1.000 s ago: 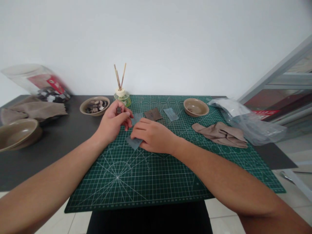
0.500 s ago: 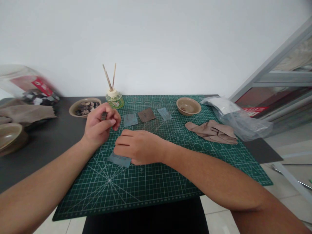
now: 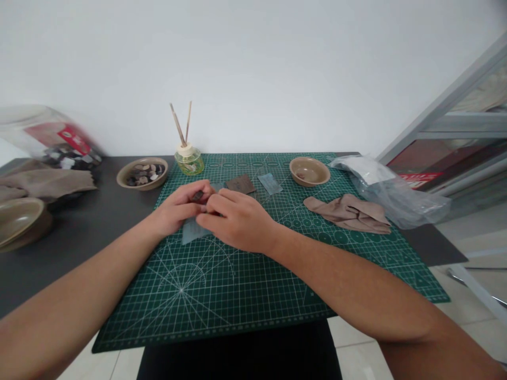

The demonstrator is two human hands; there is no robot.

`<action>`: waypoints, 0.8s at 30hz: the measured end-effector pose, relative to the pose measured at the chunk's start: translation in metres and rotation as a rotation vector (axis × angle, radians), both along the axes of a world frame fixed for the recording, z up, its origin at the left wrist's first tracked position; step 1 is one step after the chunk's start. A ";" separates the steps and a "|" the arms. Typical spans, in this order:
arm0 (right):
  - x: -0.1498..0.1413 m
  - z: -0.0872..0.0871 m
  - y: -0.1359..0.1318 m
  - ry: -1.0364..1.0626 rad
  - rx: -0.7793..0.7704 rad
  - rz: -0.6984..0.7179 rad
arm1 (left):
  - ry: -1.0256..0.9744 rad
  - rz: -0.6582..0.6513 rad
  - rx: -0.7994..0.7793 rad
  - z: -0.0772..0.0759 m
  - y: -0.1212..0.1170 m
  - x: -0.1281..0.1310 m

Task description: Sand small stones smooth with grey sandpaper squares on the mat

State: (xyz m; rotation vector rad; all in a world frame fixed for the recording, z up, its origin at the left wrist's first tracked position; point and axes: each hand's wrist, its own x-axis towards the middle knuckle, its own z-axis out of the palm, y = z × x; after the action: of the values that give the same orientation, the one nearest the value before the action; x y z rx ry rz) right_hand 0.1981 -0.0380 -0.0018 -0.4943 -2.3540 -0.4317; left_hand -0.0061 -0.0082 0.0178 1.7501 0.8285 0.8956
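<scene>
My left hand (image 3: 180, 208) is closed around a small dark piece (image 3: 197, 196), which looks like wood and is mostly covered by the fingers. Against it sits my right hand (image 3: 241, 219), its fingers pinched together. A blue-grey sheet of sandpaper (image 3: 194, 230) shows below the joined hands, its upper edge running under the right fingers. Just beyond the hands lie a brown sandpaper square (image 3: 241, 183) and a blue-grey sandpaper strip (image 3: 270, 183). Another blue-grey sheet (image 3: 217, 187) is largely hidden behind the fingers.
A green cutting mat (image 3: 253, 295) covers much of the dark table. At left are a bowl of dark pieces (image 3: 144, 177), a reed diffuser (image 3: 189, 159) and another bowl (image 3: 21, 224). At right are a small bowl (image 3: 309, 173), a brown cloth (image 3: 350, 214) and a plastic bag (image 3: 396, 192).
My right hand has moved up and away from me to meet the left, and the blue-grey sandpaper has come with it. My left hand has shifted right and slightly lower.
</scene>
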 end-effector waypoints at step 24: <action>0.000 0.007 0.004 -0.492 -0.455 0.081 | 0.285 0.705 0.321 -0.022 0.035 -0.022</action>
State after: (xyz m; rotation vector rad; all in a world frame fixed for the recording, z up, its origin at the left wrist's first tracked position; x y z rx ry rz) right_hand 0.1978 -0.0341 0.0051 -0.5417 -2.9550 0.0395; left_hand -0.0280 0.0263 -0.0044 1.9101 1.6229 1.3044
